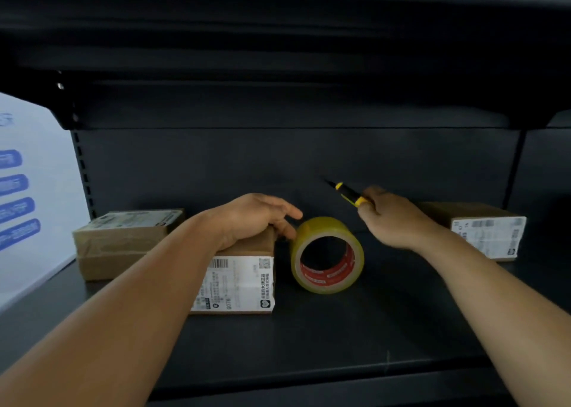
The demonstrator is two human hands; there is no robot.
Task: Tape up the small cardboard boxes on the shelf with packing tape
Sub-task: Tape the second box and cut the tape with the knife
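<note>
Tape roll (327,254): stood on edge on the shelf (340,329), its open core facing the viewer, just right of the middle box (238,278).
Left hand (250,218): rested palm-down on the middle box, fingers loosely extended; the thumb lies just beside the roll, whether touching cannot be told.
Right hand (392,218): closed around a yellow-and-black utility knife (347,194), tip aimed at 10 o'clock.
Key relation: the roll lies at 3 o'clock from the left hand and 8 o'clock from the right; the left hand is judged nearer.
Other boxes: the left box (123,243) is already taped over; the right box (482,230) sits at 3 o'clock.
</note>
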